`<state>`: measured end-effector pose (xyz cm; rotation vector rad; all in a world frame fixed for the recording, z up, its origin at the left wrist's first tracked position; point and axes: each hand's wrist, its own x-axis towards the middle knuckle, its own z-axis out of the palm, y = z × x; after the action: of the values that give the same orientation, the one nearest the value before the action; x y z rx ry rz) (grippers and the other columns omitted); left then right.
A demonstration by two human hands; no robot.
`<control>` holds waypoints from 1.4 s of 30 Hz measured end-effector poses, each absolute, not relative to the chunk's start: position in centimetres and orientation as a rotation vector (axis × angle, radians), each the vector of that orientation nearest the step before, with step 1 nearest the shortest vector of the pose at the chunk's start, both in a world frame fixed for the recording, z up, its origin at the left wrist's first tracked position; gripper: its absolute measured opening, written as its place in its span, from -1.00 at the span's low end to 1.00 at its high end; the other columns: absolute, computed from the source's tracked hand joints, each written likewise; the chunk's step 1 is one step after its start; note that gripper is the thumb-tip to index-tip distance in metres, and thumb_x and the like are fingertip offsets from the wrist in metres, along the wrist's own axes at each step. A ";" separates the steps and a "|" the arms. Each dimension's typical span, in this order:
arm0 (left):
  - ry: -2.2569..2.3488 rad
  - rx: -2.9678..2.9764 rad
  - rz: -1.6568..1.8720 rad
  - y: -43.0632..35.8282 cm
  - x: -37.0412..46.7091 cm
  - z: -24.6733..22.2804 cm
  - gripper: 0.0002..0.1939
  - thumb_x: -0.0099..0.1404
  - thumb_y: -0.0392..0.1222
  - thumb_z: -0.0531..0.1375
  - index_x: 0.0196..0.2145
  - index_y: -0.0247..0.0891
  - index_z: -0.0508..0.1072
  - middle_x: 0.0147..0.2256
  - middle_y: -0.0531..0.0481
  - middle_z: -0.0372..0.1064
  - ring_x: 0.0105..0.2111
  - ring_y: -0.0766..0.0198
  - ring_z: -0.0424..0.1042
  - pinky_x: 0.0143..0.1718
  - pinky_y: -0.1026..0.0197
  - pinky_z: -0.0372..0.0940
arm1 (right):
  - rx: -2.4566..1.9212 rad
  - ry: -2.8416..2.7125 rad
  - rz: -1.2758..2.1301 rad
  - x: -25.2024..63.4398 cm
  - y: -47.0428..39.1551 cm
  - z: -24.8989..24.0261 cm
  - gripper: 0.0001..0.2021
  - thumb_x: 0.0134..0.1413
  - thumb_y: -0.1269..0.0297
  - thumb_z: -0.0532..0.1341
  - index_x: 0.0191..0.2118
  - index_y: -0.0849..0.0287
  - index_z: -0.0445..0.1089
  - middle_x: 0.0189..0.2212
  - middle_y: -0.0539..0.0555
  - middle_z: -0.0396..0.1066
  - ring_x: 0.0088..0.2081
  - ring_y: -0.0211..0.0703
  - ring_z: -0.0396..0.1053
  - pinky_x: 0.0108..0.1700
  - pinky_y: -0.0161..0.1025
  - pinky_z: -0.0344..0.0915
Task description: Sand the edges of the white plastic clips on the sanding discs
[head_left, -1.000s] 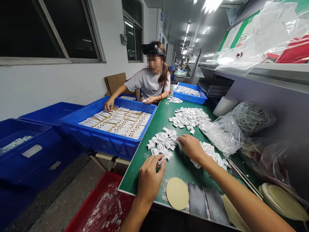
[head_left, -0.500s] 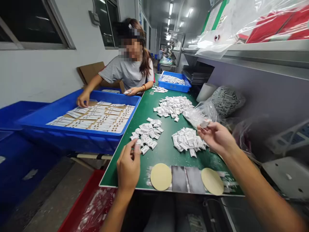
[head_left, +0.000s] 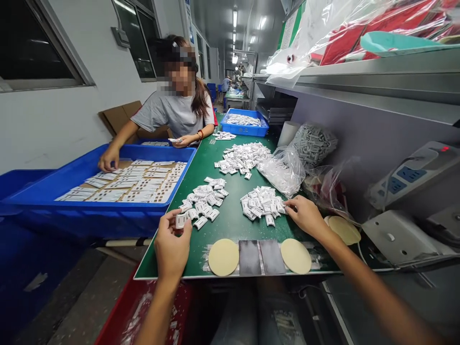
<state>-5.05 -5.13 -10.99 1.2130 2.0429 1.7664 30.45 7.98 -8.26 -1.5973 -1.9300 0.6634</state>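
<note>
My left hand (head_left: 173,239) pinches a small white plastic part (head_left: 180,221) at the left edge of the green table (head_left: 230,230). Beside it lies a loose pile of similar white parts (head_left: 204,201). My right hand (head_left: 305,215) reaches the right side of a second pile (head_left: 261,203), its fingertips close together at the pile's edge; whether they grip a part is too small to tell. Nearer the front edge, two round yellow discs (head_left: 223,258) lie on either side of two grey rectangular pads (head_left: 249,258).
A larger pile (head_left: 246,157) and a clear plastic bag (head_left: 283,170) lie farther back. Another person (head_left: 179,105) works over a large blue bin (head_left: 108,206) at left. A power strip (head_left: 413,175) and a metal device (head_left: 398,237) stand at right, below a shelf (head_left: 377,72).
My right hand has come down from above the table to the edge of the right pile. My left hand has turned its white part to face the camera. The view has shifted right.
</note>
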 end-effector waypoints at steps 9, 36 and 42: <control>1.597 1.069 1.716 -6.3 -3.9 -9.6 -0.49 0.40 0.06 0.10 0.17 -0.30 0.36 -0.08 -0.18 0.53 -0.42 0.36 0.42 -0.40 0.30 0.30 | -1.453 -1.524 1.129 32.0 3.5 -6.4 -0.54 -0.08 0.11 0.31 0.00 0.09 0.42 -0.25 0.05 0.42 -0.30 -0.13 0.40 -0.27 -0.16 0.42; 1.547 1.082 1.379 -8.8 1.4 -7.8 -0.69 0.35 0.03 0.19 -0.08 -0.23 0.46 -0.33 0.00 0.51 -0.32 0.21 0.54 -0.24 0.19 0.42 | -1.484 -1.169 1.393 31.6 -4.5 -7.5 -0.49 0.11 -0.25 0.20 -0.15 0.12 0.54 -0.54 -0.06 0.17 -0.55 -0.29 0.03 -0.51 -0.29 0.04; 1.828 1.908 1.045 -9.4 0.4 -9.5 -0.92 0.36 -0.22 0.20 -0.22 -0.16 0.51 -0.24 0.01 0.52 -0.21 0.16 0.45 -0.18 0.15 0.28 | -1.461 -2.055 0.590 32.6 -5.7 -8.3 -0.71 0.32 0.10 0.13 -0.02 0.03 0.53 -0.15 0.16 0.41 -0.11 0.00 0.34 -0.12 -0.08 0.29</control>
<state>0.37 -9.44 -9.50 1.9075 1.8283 1.0455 32.61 -5.67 -8.28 -1.4606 -2.0545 0.5900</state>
